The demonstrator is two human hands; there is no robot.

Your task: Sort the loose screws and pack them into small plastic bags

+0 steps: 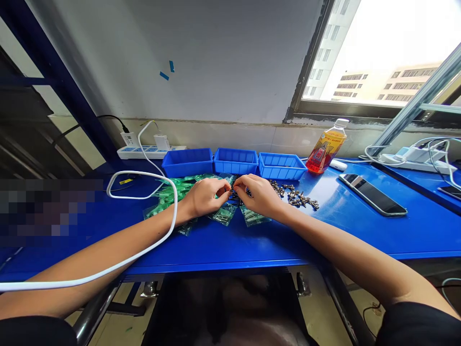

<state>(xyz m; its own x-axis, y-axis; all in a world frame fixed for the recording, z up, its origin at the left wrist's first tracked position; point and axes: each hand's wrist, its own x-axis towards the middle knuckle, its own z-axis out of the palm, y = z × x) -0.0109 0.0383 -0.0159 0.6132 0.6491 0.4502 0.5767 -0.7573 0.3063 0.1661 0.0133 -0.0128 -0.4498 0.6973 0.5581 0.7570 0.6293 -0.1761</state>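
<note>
My left hand [209, 196] and my right hand [259, 194] meet over the middle of the blue table, fingertips pinched close together. Something small and dark shows between them, too small to name. Beneath and left of my left hand lies a pile of green plastic packets [169, 194]. One clear green packet [224, 214] with metal pieces inside lies just below the fingers, and another packet [254, 216] sits under my right hand. Loose small screws [300, 199] are spread to the right of my right hand, and some dark ones are partly hidden behind the fingers.
Three blue bins, left [187, 163], middle [236, 162] and right [281, 166], line the back. A drink bottle [327, 148] and a phone [372, 194] are to the right. A white cable [175, 206] loops over my left forearm. Power strips [151, 153] stand against the wall.
</note>
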